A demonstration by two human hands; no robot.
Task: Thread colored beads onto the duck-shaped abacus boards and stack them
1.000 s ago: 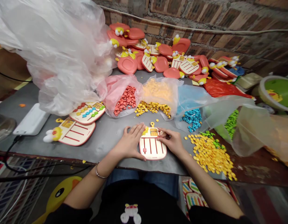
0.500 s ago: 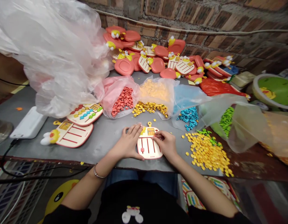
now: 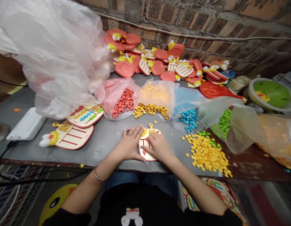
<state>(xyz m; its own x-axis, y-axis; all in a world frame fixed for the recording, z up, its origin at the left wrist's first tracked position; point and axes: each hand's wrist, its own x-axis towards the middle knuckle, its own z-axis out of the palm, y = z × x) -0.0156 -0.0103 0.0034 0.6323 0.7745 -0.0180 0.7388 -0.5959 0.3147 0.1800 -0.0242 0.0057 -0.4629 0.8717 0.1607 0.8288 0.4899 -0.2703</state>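
A cream board with red slots (image 3: 150, 156) lies flat at the table's near edge, a red bead (image 3: 144, 152) low in its left slot. My left hand (image 3: 129, 145) grips the board's left side, thumb at the bottom edge and fingers at the top. Over the board's right part lies my right hand (image 3: 159, 146), its fingers bent and touching the face near the left slots. Whether a small piece is under those fingertips is hidden. The right hand covers most of the other slots.
Behind stand bags of red beads (image 3: 123, 103), gold beads (image 3: 151, 109), blue beads (image 3: 189, 118) and green beads (image 3: 224, 121). Loose yellow pieces (image 3: 208, 153) lie at right. Two boards (image 3: 73, 138) and a white power bank (image 3: 26, 124) are at left. Red-backed boards (image 3: 125, 68) pile up by the wall.
My right hand has moved left across the board, from its upper right to the left slots. My left hand keeps its hold. The view has shifted slightly.
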